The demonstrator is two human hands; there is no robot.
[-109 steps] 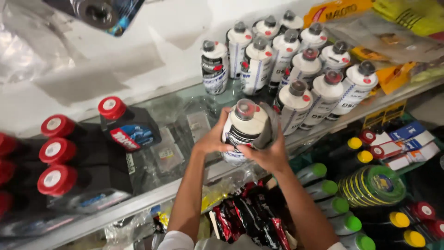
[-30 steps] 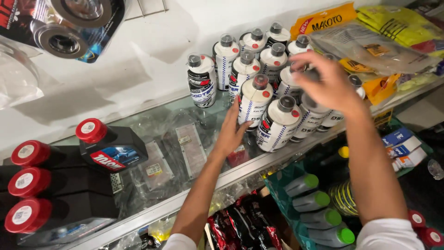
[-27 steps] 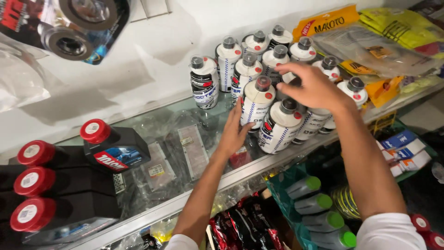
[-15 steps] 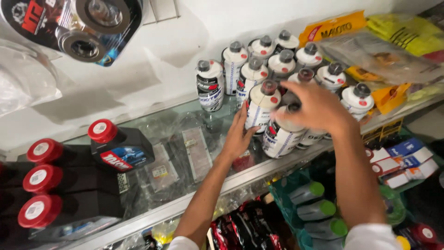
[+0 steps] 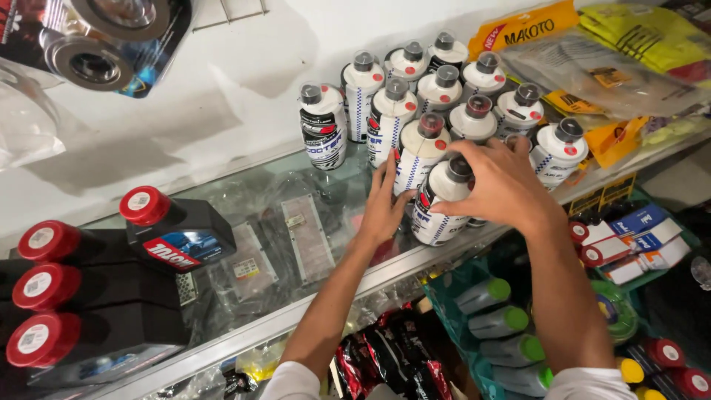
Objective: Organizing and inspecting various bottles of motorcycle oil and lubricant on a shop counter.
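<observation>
Two bare hands on a white oil bottle (image 5: 443,201) at the glass shelf (image 5: 296,244) front edge, right hand (image 5: 498,185) grasping its top, left hand (image 5: 383,207) flat against its side — more white bottles (image 5: 415,81) behind, black red-capped cans (image 5: 89,289) at left.

Plenty of room on the glass shelf (image 5: 296,244) between the white bottles (image 5: 437,96) and the black cans (image 5: 178,233), only flat packets (image 5: 307,237) lying there. The bottles themselves are packed tight against each other and back toward the wall, so no hand fits between them. On their right, bagged goods (image 5: 607,70) crowd in close.
</observation>
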